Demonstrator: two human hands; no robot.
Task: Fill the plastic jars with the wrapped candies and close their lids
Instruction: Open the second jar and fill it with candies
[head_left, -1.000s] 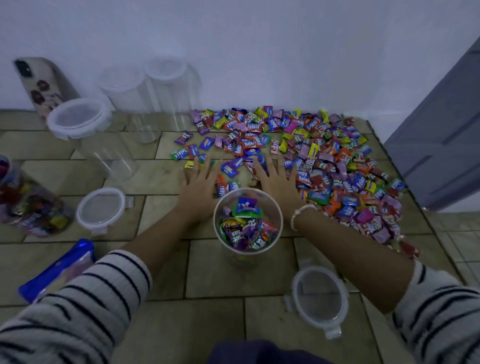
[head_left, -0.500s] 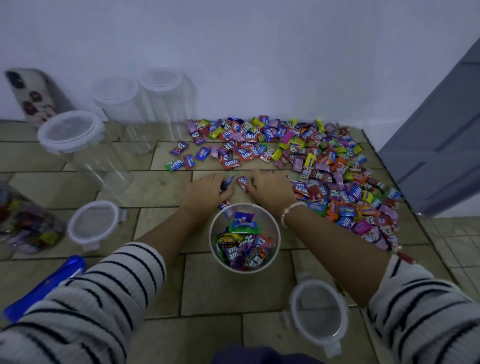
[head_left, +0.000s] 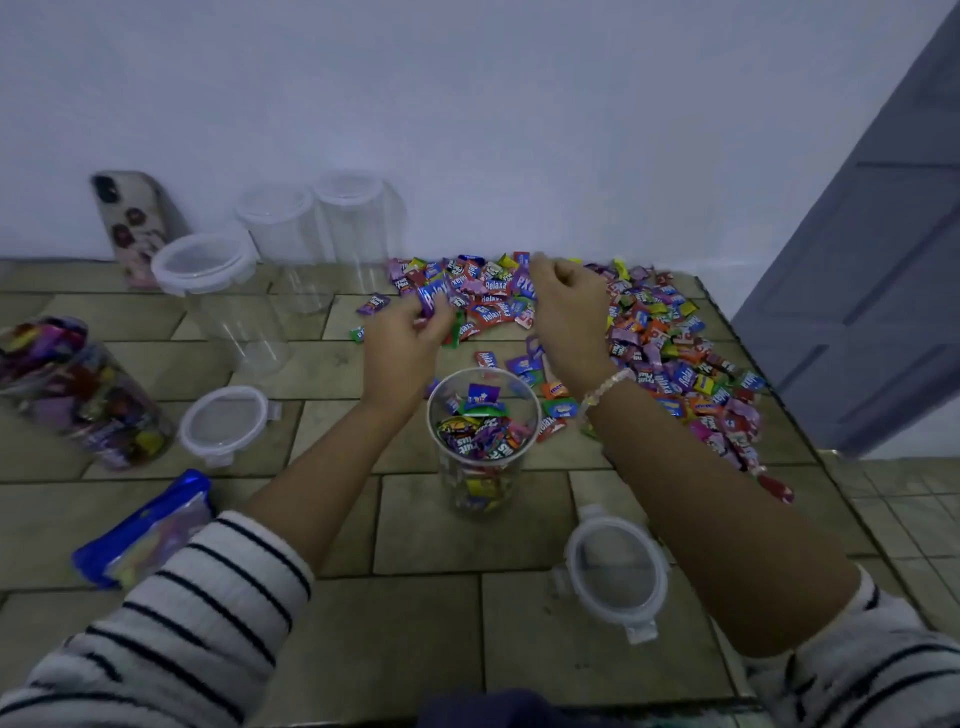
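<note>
Hundreds of wrapped candies (head_left: 649, 332) cover a tiled floor (head_left: 426, 623) by a white wall; both hands' fingers, left hand (head_left: 402, 338) and right hand (head_left: 569, 312), clutch candies above the open jar (head_left: 483, 441).

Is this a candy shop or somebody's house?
Probably a room in a home, not a shop: the candies lie loose on a tiled floor against a plain white wall, beside a grey door.

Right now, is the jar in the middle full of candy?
Not full. The middle jar has no lid on and the candies sit below its rim, with clear wall above them.
</note>
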